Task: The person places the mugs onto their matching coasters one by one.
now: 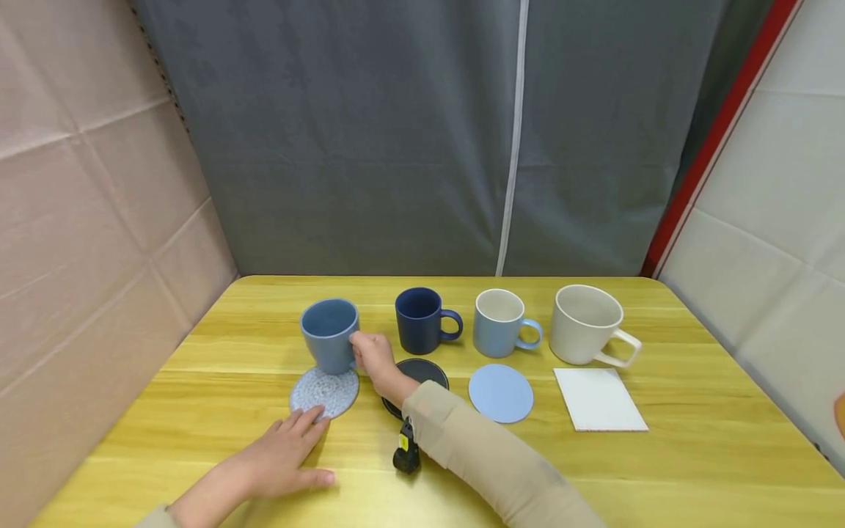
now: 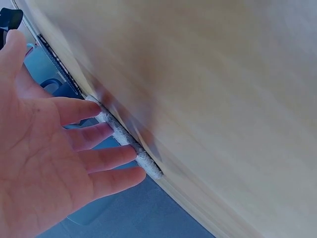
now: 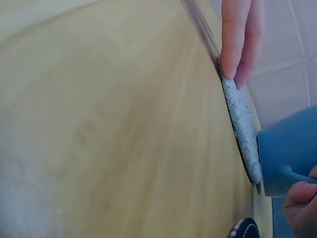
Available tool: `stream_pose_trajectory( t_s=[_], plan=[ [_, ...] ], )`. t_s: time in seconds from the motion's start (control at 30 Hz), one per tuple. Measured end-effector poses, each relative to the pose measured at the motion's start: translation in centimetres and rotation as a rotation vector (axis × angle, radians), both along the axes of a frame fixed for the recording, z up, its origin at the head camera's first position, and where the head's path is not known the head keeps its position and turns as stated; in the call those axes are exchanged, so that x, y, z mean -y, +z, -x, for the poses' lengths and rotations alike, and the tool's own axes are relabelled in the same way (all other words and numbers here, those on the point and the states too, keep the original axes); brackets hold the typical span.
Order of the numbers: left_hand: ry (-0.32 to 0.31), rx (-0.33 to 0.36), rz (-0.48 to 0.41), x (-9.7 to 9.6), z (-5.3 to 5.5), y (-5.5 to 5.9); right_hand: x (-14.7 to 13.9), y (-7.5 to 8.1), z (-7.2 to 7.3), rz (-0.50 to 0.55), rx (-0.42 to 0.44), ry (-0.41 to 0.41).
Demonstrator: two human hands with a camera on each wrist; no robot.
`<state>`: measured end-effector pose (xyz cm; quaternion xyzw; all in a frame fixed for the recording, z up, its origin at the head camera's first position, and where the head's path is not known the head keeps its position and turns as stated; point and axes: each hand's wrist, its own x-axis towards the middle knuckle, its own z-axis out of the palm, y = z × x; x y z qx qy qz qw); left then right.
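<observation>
1. Just beyond the left hand (image 1: pixel 284 453), I see the woven coaster (image 1: pixel 323 392) flat on the tabletop (image 1: pixel 693 455), its near edge at that hand's fingertips.
2. The left hand is spread, fingers nearly straight and thumb held well apart, with nothing in its grasp. I read the touch as steadying the coaster against sliding; how hard it presses I cannot tell.
3. Ahead and to the right of the left hand, the right hand (image 1: pixel 375 359) has its fingers curled on the handle (image 3: pixel 287 174) of the blue mug (image 1: pixel 330 352).
4. Left of the right hand, the mug leans slightly, mouth up, its base at the coaster's far part. Whether it touches or hovers I cannot make out. Holding it by the handle seems sensible to me, since that leaves the base free to meet the coaster.
5. Right of the right hand stand the dark mug (image 1: pixel 418 326), pale mug (image 1: pixel 495 334) and white mug (image 1: pixel 579 330), handles turned rightward, which I judge suits a right-handed grip.
6. Nearer me than those lie the black coaster (image 1: pixel 422 369), partly behind the right sleeve (image 1: pixel 488 458), the pale coaster (image 1: pixel 500 394) and the white square (image 1: pixel 599 400), one before each mug, apparently paired by colour.
</observation>
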<state>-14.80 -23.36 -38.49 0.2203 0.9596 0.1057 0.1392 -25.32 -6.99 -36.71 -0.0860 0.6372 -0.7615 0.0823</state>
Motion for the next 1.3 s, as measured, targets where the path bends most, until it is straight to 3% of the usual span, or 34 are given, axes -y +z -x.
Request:
stream_pose_trajectory(
  t_s=[0.23,0.53,1.03,1.3],
  plan=[
    [0.003,0.009,-0.006,0.0,0.0,0.0,0.0,-0.1,-0.2,0.01,-0.019,0.016],
    [0.013,0.019,-0.011,0.0,0.0,0.1,1.1,-3.2,1.6,0.023,-0.018,0.038],
    [0.003,0.014,-0.01,0.1,0.1,-0.2,0.7,-3.0,0.9,-0.008,-0.04,0.095],
    [-0.017,-0.032,-0.012,0.2,0.0,-0.4,0.7,-3.3,0.5,-0.033,-0.034,0.1]
  ],
)
